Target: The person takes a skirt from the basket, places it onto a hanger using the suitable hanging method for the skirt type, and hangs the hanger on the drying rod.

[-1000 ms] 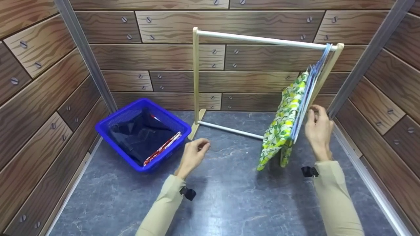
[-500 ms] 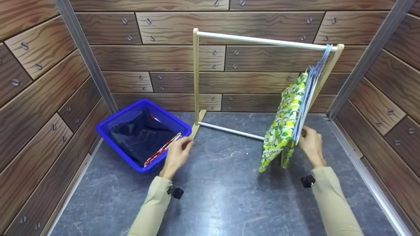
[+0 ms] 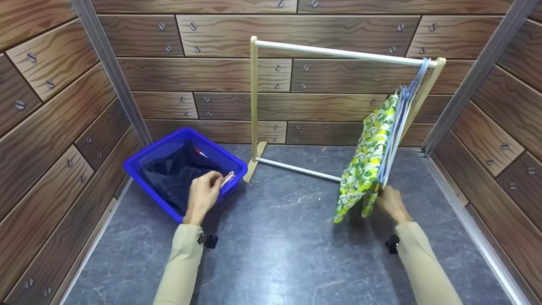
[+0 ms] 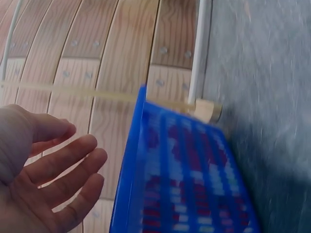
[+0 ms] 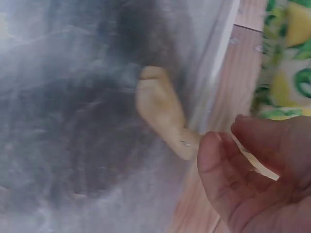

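Over the near right side of a blue plastic basket (image 3: 146, 183) is my left hand (image 3: 203, 195), its fingers loosely bent. In the left wrist view nothing lies between those fingers (image 4: 73, 160), beside the basket's rim. Dark navy cloth (image 3: 165, 182) lies in the basket, with a red-and-white folded edge (image 3: 228, 179) partly hidden by the hand. My right hand (image 3: 393, 205) is low beside a lemon-print cloth (image 3: 368, 156) on the rack's right end. Its fingers are bent, with no thing seen held in the right wrist view. Blue hangers (image 3: 407, 95) hang beside the cloth.
A small clothes rack with a white top bar (image 3: 338, 51) and wooden posts (image 3: 254, 97) stands at the back. Its lower bar (image 3: 296, 168) runs just above the grey marbled floor (image 3: 288, 237). Wood-patterned walls (image 3: 322, 106) enclose three sides.
My left hand has moved left, from beside the basket to over it. The right hand has come down along the hangers toward the cloth's lower end. Rack, cloth and basket stay put.
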`<state>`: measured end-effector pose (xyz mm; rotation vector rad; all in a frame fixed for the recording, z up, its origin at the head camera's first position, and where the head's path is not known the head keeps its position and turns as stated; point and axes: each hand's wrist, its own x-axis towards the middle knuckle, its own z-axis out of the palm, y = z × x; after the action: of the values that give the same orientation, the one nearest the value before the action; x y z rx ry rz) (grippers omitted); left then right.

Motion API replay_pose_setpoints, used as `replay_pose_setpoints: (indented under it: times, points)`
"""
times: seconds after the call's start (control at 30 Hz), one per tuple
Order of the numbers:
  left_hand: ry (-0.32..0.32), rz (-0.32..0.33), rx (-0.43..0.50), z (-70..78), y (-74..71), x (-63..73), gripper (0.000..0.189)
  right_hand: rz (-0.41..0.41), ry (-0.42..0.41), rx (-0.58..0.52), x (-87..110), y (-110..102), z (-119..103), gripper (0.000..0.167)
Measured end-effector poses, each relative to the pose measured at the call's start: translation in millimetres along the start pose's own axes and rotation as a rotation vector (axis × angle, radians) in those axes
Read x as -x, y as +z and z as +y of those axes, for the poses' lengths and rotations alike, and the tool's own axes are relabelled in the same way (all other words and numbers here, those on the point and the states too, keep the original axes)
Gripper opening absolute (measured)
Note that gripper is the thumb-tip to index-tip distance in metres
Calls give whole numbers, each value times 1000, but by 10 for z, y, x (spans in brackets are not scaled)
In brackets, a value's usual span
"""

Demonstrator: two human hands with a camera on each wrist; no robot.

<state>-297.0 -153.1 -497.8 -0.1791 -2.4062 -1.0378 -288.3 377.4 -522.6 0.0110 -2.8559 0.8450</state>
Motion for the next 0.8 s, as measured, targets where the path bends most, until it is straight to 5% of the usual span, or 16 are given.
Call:
replay_pose_setpoints:
  times: [0.27,0.53,0.8]
  points:
    - [-98,-32,-79,-173,-203,-44,11,-67,-5,27,73,162,145,12]
    - [-226,-183,-186,-402,-394,-68,20,-109,-30,45,93,271,146,11]
    - [-247,-205,-429,-551,-392,-32,45,-78,-80,30,92,300,172,4]
